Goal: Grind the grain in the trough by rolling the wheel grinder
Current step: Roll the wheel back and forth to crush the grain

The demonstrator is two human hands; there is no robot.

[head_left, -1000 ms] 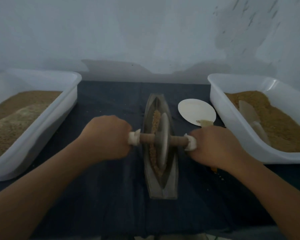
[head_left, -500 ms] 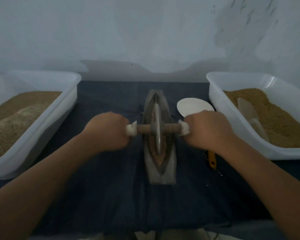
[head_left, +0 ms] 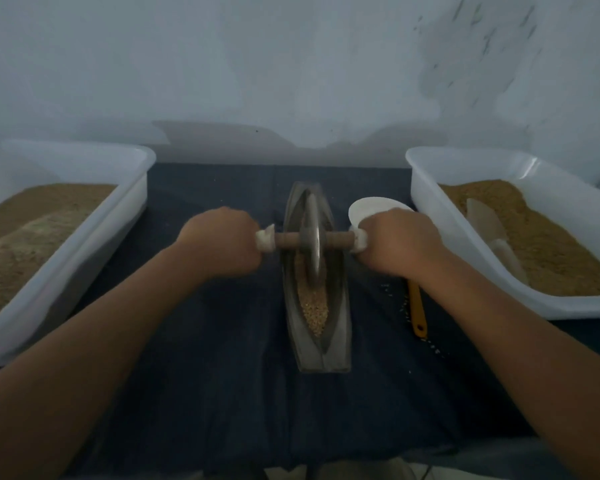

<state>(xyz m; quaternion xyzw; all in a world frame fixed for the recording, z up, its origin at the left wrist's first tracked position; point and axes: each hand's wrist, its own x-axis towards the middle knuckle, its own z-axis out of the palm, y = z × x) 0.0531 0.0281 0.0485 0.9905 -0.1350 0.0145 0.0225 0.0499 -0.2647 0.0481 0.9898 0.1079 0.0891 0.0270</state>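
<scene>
A narrow boat-shaped metal trough (head_left: 340, 327) lies lengthwise on the dark cloth in the middle. Brown grain (head_left: 315, 308) fills its near half. The wheel grinder (head_left: 311, 239), a grey disc on a wooden axle with white end caps, stands upright in the far half of the trough. My left hand (head_left: 220, 242) grips the left end of the axle. My right hand (head_left: 400, 242) grips the right end. Both fists hide the handle ends.
A white tub (head_left: 84, 244) of brown grain stands on the left. Another white tub (head_left: 426, 202) on the right holds grain and a pale scoop (head_left: 489, 226). A white dish (head_left: 368, 206) sits behind my right hand. A yellow-handled tool (head_left: 417, 310) and scattered grains lie right of the trough.
Both hands have pushed the wheel away from me, from the trough's middle toward its far end, uncovering the grain in the near half.
</scene>
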